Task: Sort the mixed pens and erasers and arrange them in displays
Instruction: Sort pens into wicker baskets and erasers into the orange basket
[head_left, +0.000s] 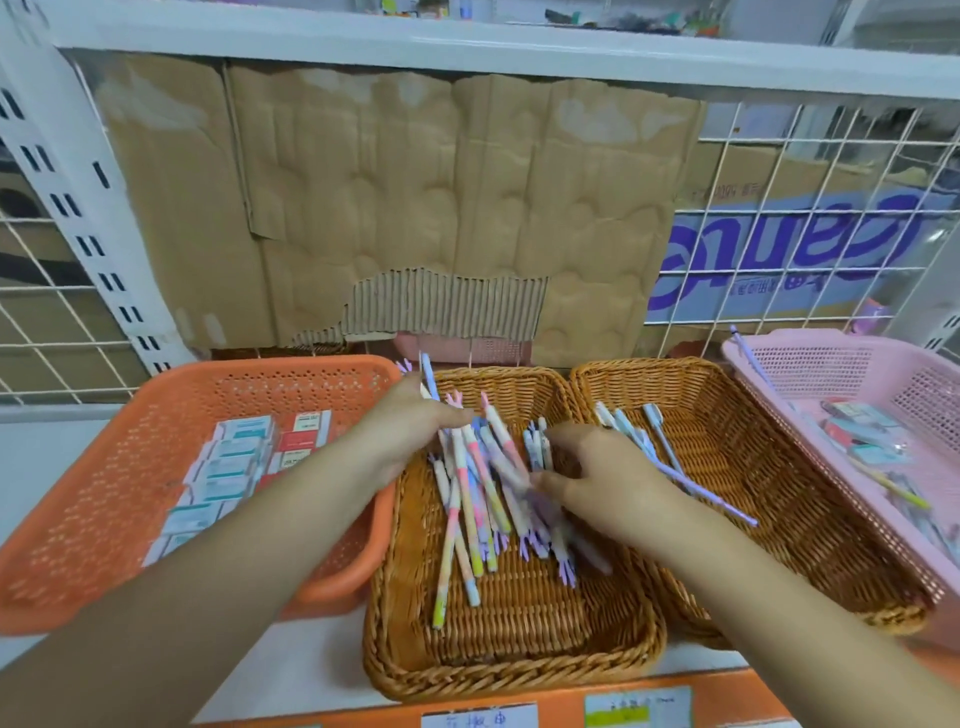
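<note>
Both hands are in the middle wicker basket (519, 649) at six o'clock! The left hand (415, 431) lies with fairly straight fingers across the upper ends of the pens (467, 519). The right hand (602, 467) curls thumb and fingers round the same bundle from three o'clock. Boxed erasers (234, 457) sit in the orange plastic basket (104, 519) at nine o'clock
</note>
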